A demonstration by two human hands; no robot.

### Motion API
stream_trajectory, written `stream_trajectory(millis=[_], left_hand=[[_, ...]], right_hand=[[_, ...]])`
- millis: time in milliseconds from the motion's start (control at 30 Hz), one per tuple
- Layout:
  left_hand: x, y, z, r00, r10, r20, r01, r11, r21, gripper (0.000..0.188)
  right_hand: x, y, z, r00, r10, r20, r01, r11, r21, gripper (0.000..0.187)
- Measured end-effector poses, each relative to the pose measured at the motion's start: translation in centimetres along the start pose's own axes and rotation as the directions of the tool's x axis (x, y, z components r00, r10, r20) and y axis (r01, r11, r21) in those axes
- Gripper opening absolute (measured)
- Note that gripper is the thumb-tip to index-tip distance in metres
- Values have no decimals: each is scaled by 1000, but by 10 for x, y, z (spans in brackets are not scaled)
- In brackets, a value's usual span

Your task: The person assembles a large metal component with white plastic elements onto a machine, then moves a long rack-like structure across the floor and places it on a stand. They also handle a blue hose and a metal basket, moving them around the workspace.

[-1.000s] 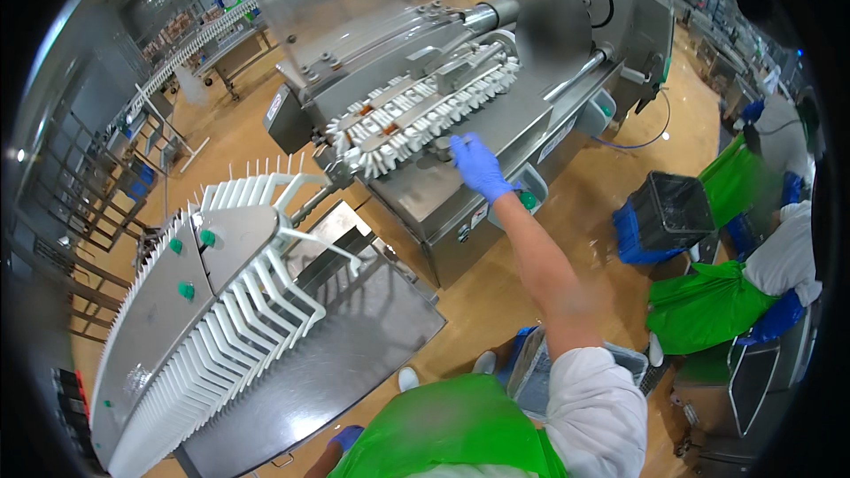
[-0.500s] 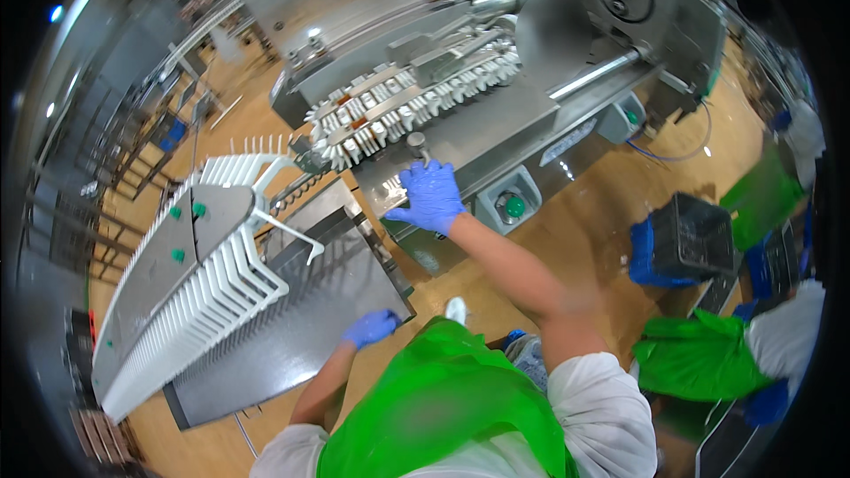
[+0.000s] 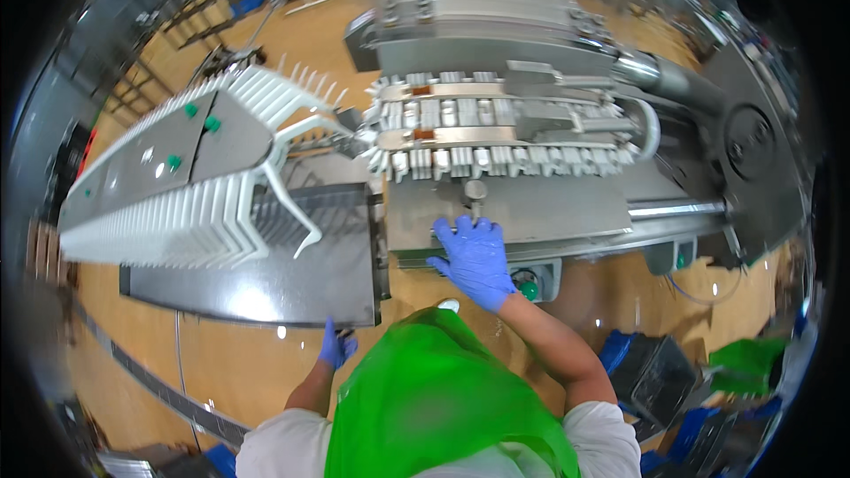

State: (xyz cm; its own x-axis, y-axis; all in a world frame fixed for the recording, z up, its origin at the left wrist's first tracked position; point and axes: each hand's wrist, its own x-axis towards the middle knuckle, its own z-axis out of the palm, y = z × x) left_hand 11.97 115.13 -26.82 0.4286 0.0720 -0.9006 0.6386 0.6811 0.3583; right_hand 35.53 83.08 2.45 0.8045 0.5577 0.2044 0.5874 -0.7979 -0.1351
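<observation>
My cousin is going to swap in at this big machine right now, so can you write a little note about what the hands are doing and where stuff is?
Right hand, blue glove, lies spread and open on the steel machine deck, fingers just below a small round knob; it holds nothing.
Left hand, blue glove, touches the near edge of the flat steel tray; grip not clear.
Toothed white conveyor runs across above the deck; white comb rack sits left.
A green button is on the front panel below the right hand.
Done: nothing visibly moved. Left: knob and button untouched.
</observation>
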Motion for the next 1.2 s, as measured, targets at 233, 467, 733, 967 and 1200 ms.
stream_trajectory(millis=[233,467,733,967,1200], left_hand=[[59,-28,-2,941,295,-167,-315,943,-109,15],[54,-5,-14,943,-65,326,46,997,65,24],[-127,28,294,776,-430,461,-476,81,876,32],[-375,162,547,36,208,977,-691,-701,175,10],[-392,448,704,-595,324,736,29,-906,422,36]], right_hand=[[-4,19,5,988,-154,-16,155,974,167,62],[-70,80,-7,926,-238,-294,342,857,384,71],[-261,204,44,810,445,382,-570,751,334,36],[-400,238,120,349,535,769,-886,456,85,44],[-475,222,175,302,574,761,-944,293,153,46]])
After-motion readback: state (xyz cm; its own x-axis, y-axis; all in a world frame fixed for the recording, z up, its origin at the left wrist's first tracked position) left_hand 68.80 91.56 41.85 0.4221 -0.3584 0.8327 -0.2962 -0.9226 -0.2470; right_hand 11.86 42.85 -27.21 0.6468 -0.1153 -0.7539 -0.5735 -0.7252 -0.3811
